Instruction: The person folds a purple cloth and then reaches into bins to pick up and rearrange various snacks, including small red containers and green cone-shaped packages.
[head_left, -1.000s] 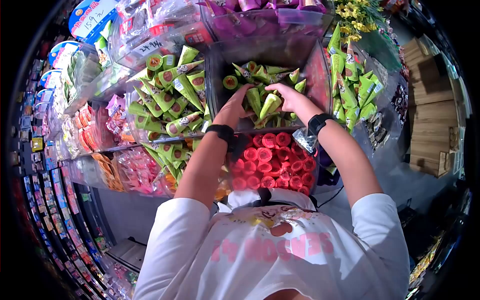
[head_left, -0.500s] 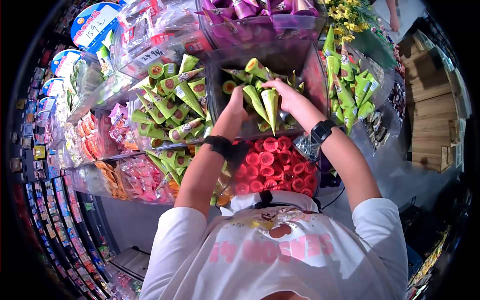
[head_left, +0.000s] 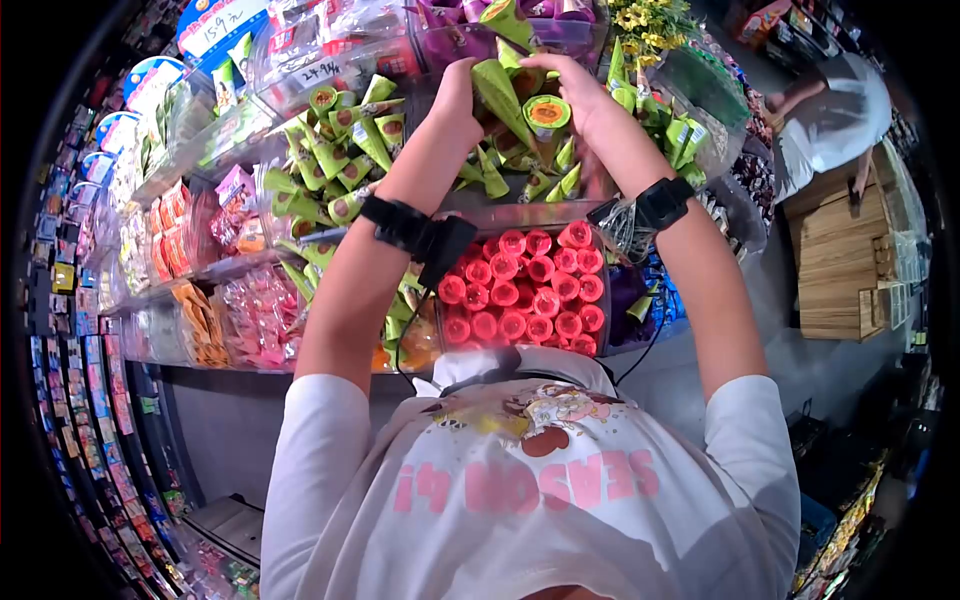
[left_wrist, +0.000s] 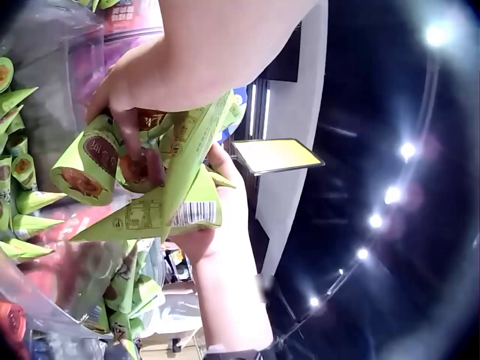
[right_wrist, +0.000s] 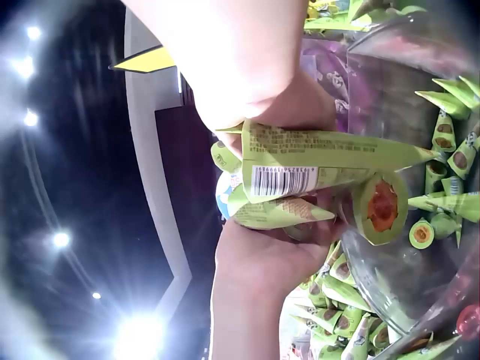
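Observation:
Between them, my two hands hold a bunch of green cone-shaped snack packs raised over a clear plastic bin. My left hand grips the bunch from the left, its fingers reaching round packs in the left wrist view. From the other side my right hand grips it, fingers partly hidden behind the packs. One pack shows its round printed end toward the head camera. Barcodes show on a held pack in the right wrist view. More green packs lie in the bin below.
Red round-ended packs fill a bin nearest the body. More green packs fill a bin to the left. Purple packs lie behind, with yellow flowers beside them. Another person stands by wooden boxes at the right.
Both hands have gathered green packs out of the middle bin and lifted them up and away from the body. Another person has come into view at the right.

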